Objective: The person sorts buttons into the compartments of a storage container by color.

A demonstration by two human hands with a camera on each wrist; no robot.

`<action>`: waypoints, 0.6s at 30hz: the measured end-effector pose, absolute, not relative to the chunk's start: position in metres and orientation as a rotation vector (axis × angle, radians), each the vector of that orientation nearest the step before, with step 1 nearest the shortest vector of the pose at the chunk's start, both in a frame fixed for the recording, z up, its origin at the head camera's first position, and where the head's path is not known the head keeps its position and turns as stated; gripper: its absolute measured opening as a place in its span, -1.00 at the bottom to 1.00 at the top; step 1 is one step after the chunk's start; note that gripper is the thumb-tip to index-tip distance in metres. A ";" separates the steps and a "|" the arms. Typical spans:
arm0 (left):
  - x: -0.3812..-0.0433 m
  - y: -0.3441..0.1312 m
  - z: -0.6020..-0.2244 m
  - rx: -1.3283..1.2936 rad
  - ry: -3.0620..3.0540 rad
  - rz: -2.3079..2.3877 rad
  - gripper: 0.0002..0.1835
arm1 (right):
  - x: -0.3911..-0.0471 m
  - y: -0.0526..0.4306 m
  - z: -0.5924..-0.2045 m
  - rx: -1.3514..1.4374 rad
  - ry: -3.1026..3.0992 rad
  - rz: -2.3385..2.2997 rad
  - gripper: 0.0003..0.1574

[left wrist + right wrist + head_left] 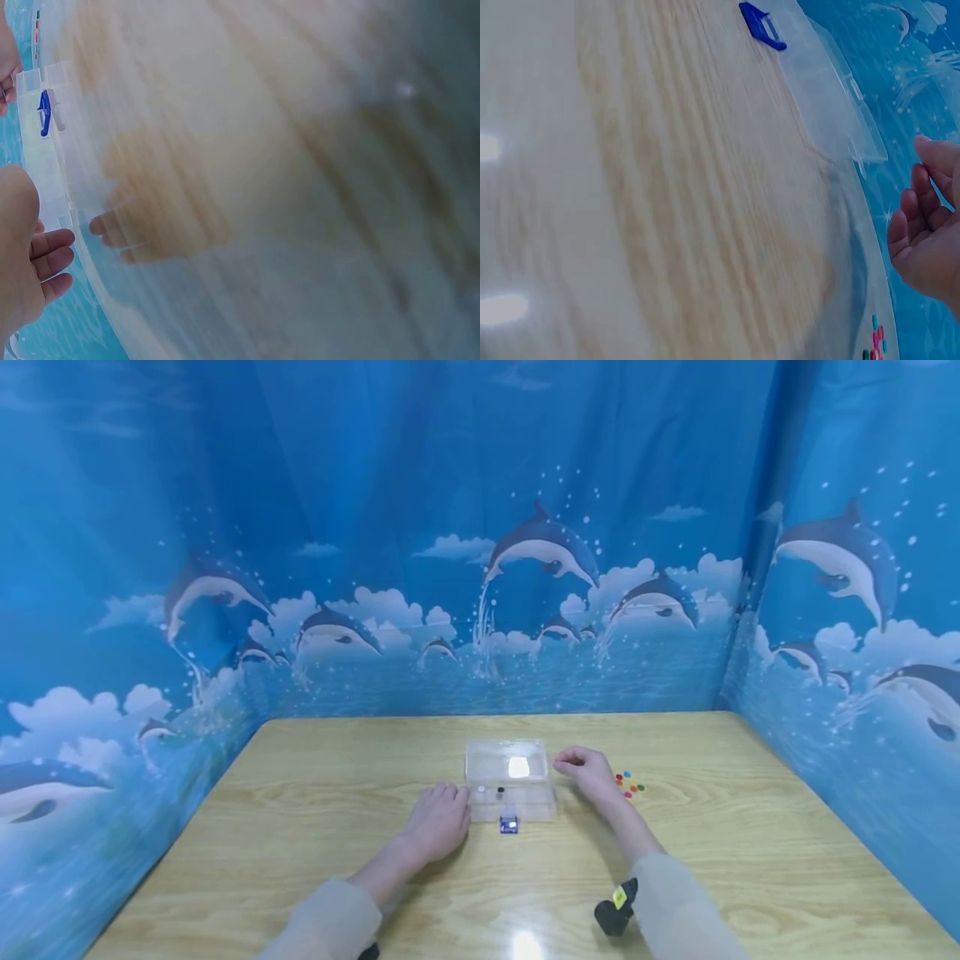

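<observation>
At the middle of the frame, a person's left grip (438, 822), fingers loosely extended, lies along the left side of a clear box (536, 802), apparently touching, probably to steady it. Its lid (487, 760) stands tipped back, seemingly to leave the inside within reach. Just right of the box, the right grip (587, 770) has thumb and forefinger nearly together; I cannot tell whether they pinch anything. Bright discs (628, 787) lie beside it on the surface (690, 827), presumably kept handy.

Clear box (534, 811), blue latch (753, 23), multicoloured pieces (633, 788), dolphin-patterned blue curtain (420, 485)
</observation>
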State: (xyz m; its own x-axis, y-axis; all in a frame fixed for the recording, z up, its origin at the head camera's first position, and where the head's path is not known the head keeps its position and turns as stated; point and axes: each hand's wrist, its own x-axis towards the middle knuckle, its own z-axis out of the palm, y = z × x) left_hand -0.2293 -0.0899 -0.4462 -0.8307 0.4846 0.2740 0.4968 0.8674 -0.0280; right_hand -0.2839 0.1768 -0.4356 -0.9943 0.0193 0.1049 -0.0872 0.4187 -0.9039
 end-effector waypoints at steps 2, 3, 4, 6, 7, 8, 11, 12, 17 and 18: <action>-0.229 -0.090 -0.446 -0.747 -2.761 -0.059 -0.77 | -0.283 0.183 -0.437 0.041 -2.570 1.627 -0.80; -0.229 -0.090 -0.447 -0.748 -2.760 -0.059 -0.77 | -0.283 0.187 -0.437 0.037 -2.576 1.610 -0.79; -0.229 -0.090 -0.446 -0.747 -2.764 -0.056 -0.76 | -0.283 0.190 -0.437 0.021 -2.575 1.614 -0.78; -0.229 -0.090 -0.446 -0.746 -2.767 -0.055 -0.76 | -0.282 0.196 -0.436 0.004 -2.575 1.618 -0.76; -0.229 -0.090 -0.446 -0.745 -2.769 -0.056 -0.77 | -0.282 0.199 -0.436 -0.001 -2.577 1.616 -0.75; -0.229 -0.090 -0.446 -0.745 -2.771 -0.056 -0.77 | -0.282 0.202 -0.436 -0.006 -2.576 1.620 -0.73; -0.229 -0.091 -0.447 -0.748 -2.761 -0.060 -0.77 | -0.281 0.211 -0.433 -0.036 -2.571 1.626 -0.70; -0.229 -0.091 -0.447 -0.751 -2.756 -0.059 -0.77 | -0.281 0.215 -0.432 -0.042 -2.577 1.616 -0.68; -0.230 -0.091 -0.447 -0.758 -2.754 -0.052 -0.76 | -0.280 0.231 -0.429 -0.095 -2.599 1.588 -0.64; -0.230 -0.091 -0.447 -0.757 -2.758 -0.051 -0.76 | -0.280 0.234 -0.429 -0.109 -2.598 1.594 -0.64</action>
State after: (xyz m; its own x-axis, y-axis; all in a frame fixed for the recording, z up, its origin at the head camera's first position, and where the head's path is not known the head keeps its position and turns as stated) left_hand -0.2298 -0.0909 -0.4466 -0.8235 0.4952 0.2769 0.5051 0.8621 -0.0395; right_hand -0.2801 0.2341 -0.4285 -0.9932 0.1089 0.0411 0.0127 0.4524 -0.8917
